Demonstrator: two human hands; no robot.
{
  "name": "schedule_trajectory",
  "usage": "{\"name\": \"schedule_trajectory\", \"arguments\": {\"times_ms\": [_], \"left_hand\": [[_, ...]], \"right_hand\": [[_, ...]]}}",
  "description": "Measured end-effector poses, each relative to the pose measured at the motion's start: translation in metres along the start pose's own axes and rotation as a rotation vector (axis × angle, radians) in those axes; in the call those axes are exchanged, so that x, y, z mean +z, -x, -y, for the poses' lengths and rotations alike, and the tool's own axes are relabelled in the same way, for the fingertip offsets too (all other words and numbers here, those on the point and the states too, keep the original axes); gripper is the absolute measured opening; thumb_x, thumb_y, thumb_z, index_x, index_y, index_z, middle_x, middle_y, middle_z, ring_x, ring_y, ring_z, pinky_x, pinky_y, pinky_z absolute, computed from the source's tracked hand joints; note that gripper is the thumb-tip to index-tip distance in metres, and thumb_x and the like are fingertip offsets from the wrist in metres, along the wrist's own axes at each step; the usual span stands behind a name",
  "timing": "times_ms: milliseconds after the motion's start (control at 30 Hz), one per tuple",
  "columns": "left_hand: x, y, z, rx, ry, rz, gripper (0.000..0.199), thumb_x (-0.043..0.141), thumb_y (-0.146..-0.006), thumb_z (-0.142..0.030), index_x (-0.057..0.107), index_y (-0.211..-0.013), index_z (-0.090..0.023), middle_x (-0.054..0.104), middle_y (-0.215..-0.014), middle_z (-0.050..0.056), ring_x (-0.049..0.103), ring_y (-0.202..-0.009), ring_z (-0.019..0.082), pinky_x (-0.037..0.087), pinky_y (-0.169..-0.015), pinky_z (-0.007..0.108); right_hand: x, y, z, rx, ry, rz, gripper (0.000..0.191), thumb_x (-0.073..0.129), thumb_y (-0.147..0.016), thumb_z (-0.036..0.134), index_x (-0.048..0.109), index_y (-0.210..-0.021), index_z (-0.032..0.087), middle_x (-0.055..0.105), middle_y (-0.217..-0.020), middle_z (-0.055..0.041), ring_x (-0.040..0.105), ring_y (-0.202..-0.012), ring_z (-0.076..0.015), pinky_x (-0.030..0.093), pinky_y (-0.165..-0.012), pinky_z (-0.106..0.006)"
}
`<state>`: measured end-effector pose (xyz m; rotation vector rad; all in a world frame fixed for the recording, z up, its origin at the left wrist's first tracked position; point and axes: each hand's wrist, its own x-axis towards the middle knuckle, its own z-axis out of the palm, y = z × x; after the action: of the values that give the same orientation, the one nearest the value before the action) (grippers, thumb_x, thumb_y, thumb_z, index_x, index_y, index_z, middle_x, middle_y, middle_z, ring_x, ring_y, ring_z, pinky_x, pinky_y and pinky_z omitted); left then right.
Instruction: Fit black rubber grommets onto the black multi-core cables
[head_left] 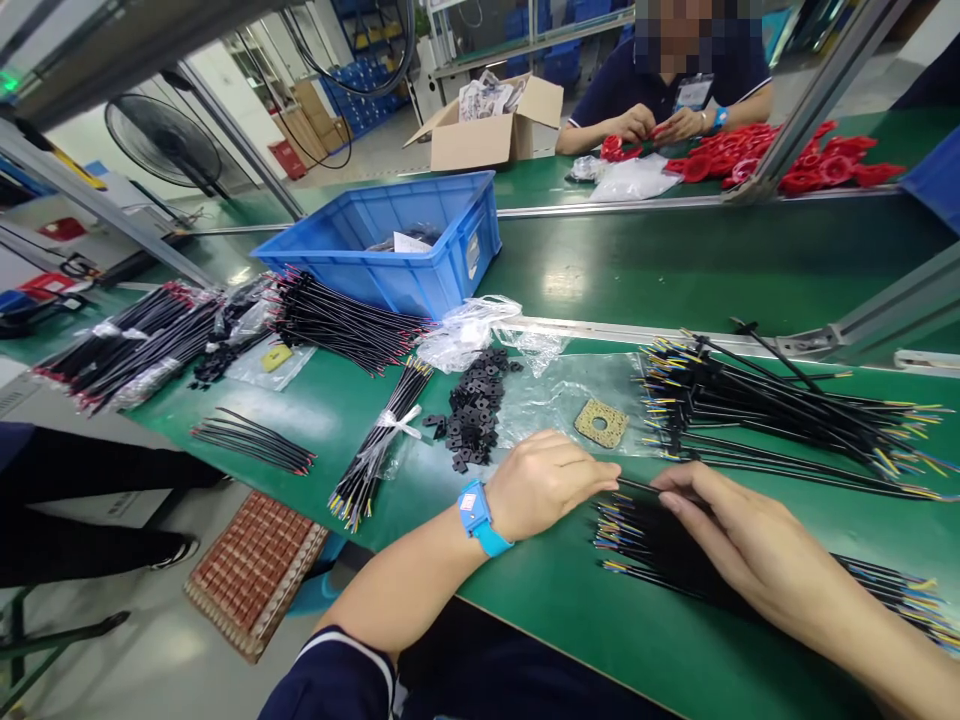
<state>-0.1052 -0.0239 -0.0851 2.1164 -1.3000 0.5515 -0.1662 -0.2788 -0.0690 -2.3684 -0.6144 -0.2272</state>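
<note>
The left hand and right hand, fingertips nearly closed, pinch one black cable running left to right between them.

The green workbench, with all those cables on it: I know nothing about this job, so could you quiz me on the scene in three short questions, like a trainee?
1. True or false: the blue wrist strap is worn on this person's right arm.

2. What runs between the left hand and the right hand?
A) a red plastic part
B) a thin black cable
C) a strip of white tape

3. Fill in the missing colour: on the far bench, in front of the seated co-worker, lies a heap of ____ parts.

Key: 1. False, the strap is on the left wrist. 2. B. 3. Red, as the heap shows.
</note>
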Motion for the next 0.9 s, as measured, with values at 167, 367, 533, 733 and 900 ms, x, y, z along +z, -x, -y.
{"name": "schedule_trajectory", "arguments": {"times_ms": [167,367,533,733,900], "left_hand": [[-0.006,-0.004,0.001,0.023,-0.082,-0.036,0.03,0.06,-0.108,-0.032,0.076,-0.089,-0.016,0.077,-0.076,-0.001,0.069,-0.068,0.012,0.05,-0.07,0.029],[-0.011,-0.005,0.009,0.13,-0.181,0.09,0.039,0.051,-0.112,-0.034,0.074,-0.085,-0.016,0.069,-0.068,0.0,0.063,-0.065,0.014,0.045,-0.068,0.028],[-0.016,-0.002,0.012,0.073,-0.111,0.203,0.036,0.052,-0.111,-0.038,0.075,-0.093,-0.016,0.073,-0.078,0.001,0.066,-0.075,0.014,0.046,-0.076,0.028],[-0.024,-0.001,0.018,0.005,-0.172,0.208,0.04,0.052,-0.111,-0.04,0.072,-0.085,-0.017,0.071,-0.075,0.0,0.064,-0.074,0.015,0.044,-0.074,0.03],[-0.034,0.003,0.029,-0.122,-0.31,0.304,0.038,0.058,-0.108,-0.04,0.071,-0.081,-0.017,0.071,-0.074,0.001,0.067,-0.072,0.017,0.043,-0.07,0.032]], "right_hand": [[0.001,0.0,0.004,-0.022,0.035,-0.035,0.021,0.05,-0.109,0.038,0.065,-0.105,0.025,0.076,-0.088,-0.0007,0.074,-0.071,-0.0146,0.059,-0.063,-0.023],[-0.002,-0.003,0.005,-0.166,0.092,-0.086,0.014,0.055,-0.109,0.032,0.067,-0.111,0.024,0.077,-0.091,0.0016,0.075,-0.073,-0.0109,0.059,-0.069,-0.018],[0.001,-0.003,0.002,-0.219,0.086,-0.075,0.016,0.054,-0.109,0.029,0.068,-0.115,0.023,0.077,-0.097,0.0012,0.075,-0.079,-0.0098,0.06,-0.072,-0.017],[0.013,0.0,0.003,-0.176,0.182,-0.129,0.019,0.054,-0.109,0.03,0.07,-0.117,0.024,0.074,-0.102,-0.0013,0.074,-0.081,-0.01,0.058,-0.069,-0.018],[0.02,-0.001,-0.006,-0.164,0.357,-0.189,0.022,0.05,-0.11,0.029,0.069,-0.113,0.021,0.071,-0.099,-0.0014,0.071,-0.076,-0.01,0.056,-0.064,-0.02]]}}
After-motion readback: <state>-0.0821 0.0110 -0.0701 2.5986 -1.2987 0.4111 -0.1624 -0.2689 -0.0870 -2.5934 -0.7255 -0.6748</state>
